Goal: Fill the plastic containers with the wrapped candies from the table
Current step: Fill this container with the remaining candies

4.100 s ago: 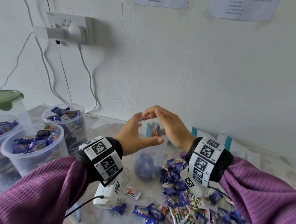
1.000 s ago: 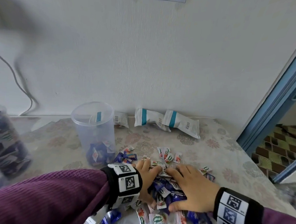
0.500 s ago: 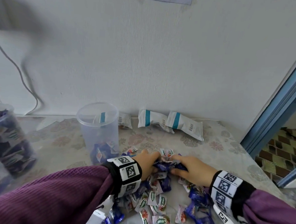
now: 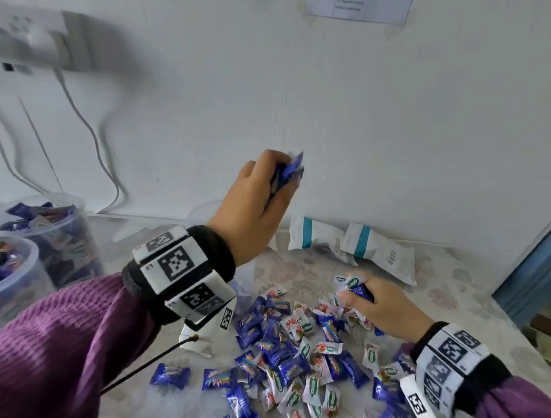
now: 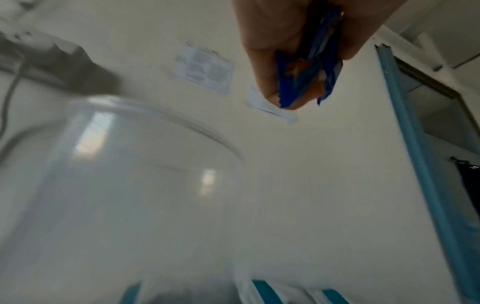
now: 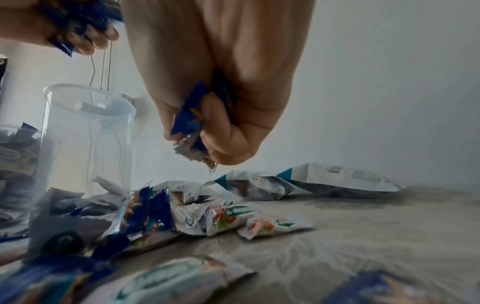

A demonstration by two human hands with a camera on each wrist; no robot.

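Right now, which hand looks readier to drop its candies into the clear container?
Probably the left hand. It is raised, gripping blue candies near the clear container's open rim. The right hand is low at the candy pile, clutching its own candies.

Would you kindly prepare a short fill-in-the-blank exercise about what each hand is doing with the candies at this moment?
1. The raised left hand grips wrapped candies whose wrappers are ____.
2. The right hand grips candies low over the loose candy pile on the ____ tablecloth.
3. The clear plastic container nearest the pile has ____ lid on it.
4. Two white packets with teal stripes lie against the ____.

Missing words: blue; floral; no; wall
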